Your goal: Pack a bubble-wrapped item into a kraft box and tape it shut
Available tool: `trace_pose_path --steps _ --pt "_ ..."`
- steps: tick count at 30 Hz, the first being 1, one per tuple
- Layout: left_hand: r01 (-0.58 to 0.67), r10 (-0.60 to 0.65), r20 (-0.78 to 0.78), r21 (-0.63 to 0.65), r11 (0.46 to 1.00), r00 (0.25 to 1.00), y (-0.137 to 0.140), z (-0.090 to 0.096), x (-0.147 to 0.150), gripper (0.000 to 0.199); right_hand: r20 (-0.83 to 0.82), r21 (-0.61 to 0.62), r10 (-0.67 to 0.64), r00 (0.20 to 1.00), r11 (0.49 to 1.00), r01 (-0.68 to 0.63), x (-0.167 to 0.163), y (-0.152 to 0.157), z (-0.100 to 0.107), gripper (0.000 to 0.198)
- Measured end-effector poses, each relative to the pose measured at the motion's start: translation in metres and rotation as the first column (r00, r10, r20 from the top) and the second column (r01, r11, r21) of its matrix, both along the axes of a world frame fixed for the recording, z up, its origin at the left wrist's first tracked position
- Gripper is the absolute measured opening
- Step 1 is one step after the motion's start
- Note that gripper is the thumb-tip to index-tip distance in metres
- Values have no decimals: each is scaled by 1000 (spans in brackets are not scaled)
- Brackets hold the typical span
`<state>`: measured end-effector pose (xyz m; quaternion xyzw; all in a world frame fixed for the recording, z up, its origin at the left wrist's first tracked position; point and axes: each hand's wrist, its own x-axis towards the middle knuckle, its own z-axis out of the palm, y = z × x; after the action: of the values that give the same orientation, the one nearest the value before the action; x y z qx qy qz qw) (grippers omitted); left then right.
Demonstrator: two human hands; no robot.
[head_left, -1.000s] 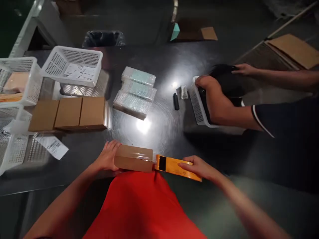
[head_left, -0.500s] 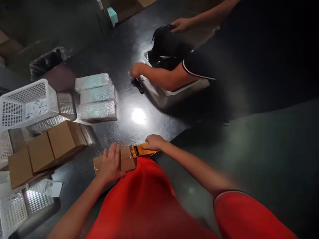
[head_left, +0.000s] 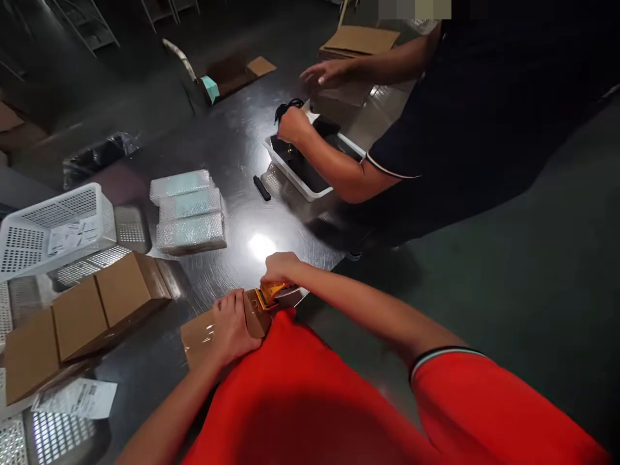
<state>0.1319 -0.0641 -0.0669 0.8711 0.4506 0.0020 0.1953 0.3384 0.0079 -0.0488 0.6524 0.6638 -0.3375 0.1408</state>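
Head cam: your left hand [head_left: 232, 326] presses flat on the cardboard box [head_left: 203, 336] at the table's near edge; right hand [head_left: 281, 268] grips the orange tape dispenser [head_left: 269, 294] w/ fingers closed, touching the box end. Bubble-wrapped packs [head_left: 188, 213] & a co-worker's tray [head_left: 295, 174] sit beyond.

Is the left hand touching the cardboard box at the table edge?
Touching. The head view shows the left hand pressed flat on the cardboard box, fingers spread over its taped top with no gap visible.
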Motion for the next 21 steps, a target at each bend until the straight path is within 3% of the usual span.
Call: trace_pose_path --steps 4,6,8,10,13,15,18,21 --pt "-147 131 205 64 987 970 -7 37 -38 101 144 168 -70 987 985 45 14 7 25 29" --pt "-213 174 287 111 971 942 -7 46 -54 104 209 243 -124 970 967 71 25 5 37 33" --pt "-226 157 325 184 957 932 -5 44 -60 104 184 306 -239 953 936 176 30 -3 43 42" --pt "-198 96 342 277 940 935 -2 31 -57 104 -16 326 -354 935 882 340 22 -17 35 42" --pt "-126 -19 345 394 911 939 3 1 -48 108 -443 253 -333 833 844 472 -4 -44 -4 40" --pt "2 -156 289 469 883 945 7 -22 -48 101 -521 304 -354 777 773 557 -14 -54 -40 42" --pt "306 -405 63 553 775 912 18 -58 -66 56 -351 520 -357 866 695 497 3 -50 -91 43" --pt "499 -531 -101 524 691 841 27 -91 -97 38 -47 657 -276 960 716 238 45 -37 -130 39"
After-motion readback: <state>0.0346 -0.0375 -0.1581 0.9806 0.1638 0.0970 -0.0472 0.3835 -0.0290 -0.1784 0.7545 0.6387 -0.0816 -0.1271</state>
